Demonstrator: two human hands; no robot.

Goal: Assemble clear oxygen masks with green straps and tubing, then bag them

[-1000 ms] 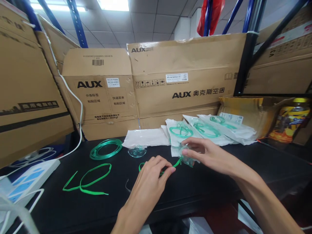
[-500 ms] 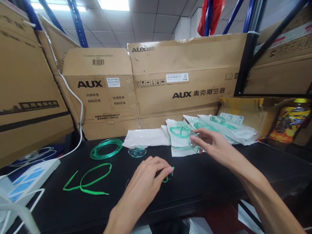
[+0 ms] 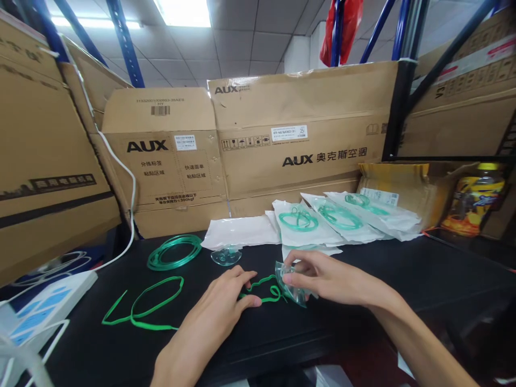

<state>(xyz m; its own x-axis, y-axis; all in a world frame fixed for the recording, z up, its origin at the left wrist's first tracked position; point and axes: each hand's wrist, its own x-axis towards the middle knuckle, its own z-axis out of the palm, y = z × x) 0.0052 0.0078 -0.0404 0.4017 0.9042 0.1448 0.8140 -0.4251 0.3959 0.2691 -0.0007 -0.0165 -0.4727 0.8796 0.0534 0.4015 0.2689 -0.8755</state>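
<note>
My right hand (image 3: 308, 277) grips a clear mask (image 3: 291, 290) by its narrow part, low over the black table. From the mask a thin green strap (image 3: 271, 294) runs left to my left hand (image 3: 228, 298), whose thumb and fingers lie around the strap's left end. A second green strap (image 3: 155, 310) lies loosely curved on the table at the left. Behind it sits a coil of green tubing (image 3: 174, 252). Another small clear piece (image 3: 226, 256) rests beyond my left hand, at the edge of a white packet (image 3: 242, 232).
Several bags with masks and green tubing (image 3: 300, 221) lie along the back right. Cardboard boxes (image 3: 298, 145) stand behind the table (image 3: 342, 333). A power strip (image 3: 44, 306) with white cables is at the left, a drink bottle (image 3: 473, 201) at the far right.
My right hand has come down and left with the mask, away from the bags. My left hand has shifted left, and the green strap now shows stretched between the hands.
</note>
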